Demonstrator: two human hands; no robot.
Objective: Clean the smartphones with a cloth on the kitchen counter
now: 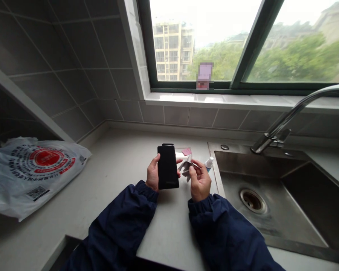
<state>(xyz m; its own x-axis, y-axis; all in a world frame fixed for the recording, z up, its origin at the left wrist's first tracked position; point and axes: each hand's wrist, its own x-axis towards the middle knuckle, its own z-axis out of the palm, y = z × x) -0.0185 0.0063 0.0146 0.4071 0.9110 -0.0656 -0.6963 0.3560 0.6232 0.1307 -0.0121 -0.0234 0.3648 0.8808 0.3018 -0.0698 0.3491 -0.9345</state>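
A black smartphone is held upright in my left hand, its dark screen facing me. The thumb lies along the left edge, and fingertips show past the right edge. To the right, my right hand pinches a crumpled grey cloth between thumb and fingers, close beside the phone. Behind the hands, a small pink packet lies on what looks like a clear case. A small spray bottle with a white cap stands just beyond my right hand, partly hidden by it. Another dark edge shows behind the phone's top.
A white plastic bag with red and black print lies on the countertop at left. On the right is a steel sink with a chrome faucet arching over it. A window is ahead above a tiled sill.
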